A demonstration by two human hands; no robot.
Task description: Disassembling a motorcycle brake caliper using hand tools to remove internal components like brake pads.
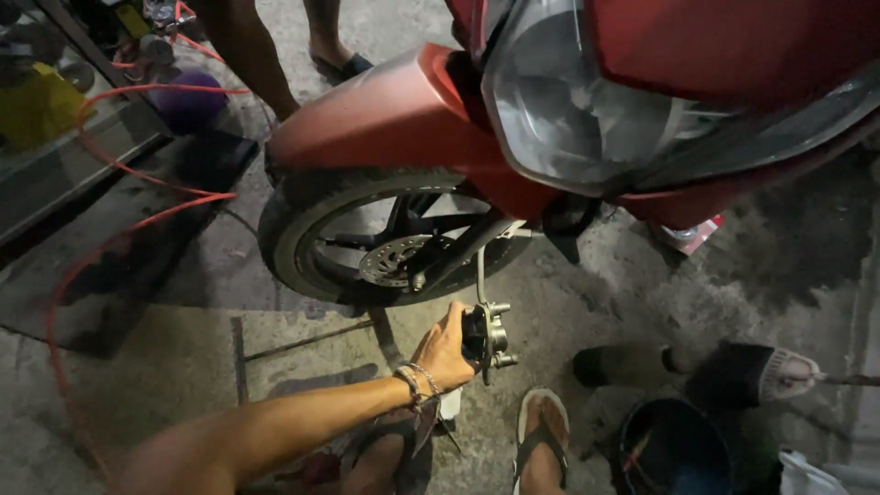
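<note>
The fender (385,115) and fairing (733,46) are a dull red — the tyre (284,229) black, the brake disc (390,261) silver-grey with a ring of small holes. The brake caliper (490,335) is grey metal. An orange-red hose (110,156) loops over grey, stained concrete floor (183,367) — a bucket (674,449) is dark.

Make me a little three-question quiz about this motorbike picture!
1. True or false: the left hand grips the brake caliper.
2. What colour is the front mudguard over the tyre? A) red B) green C) white
3. Fill in: the round metal brake ____ sits inside the wheel.

Key: 1 true; 2 A; 3 disc. The right hand is out of view.
</note>
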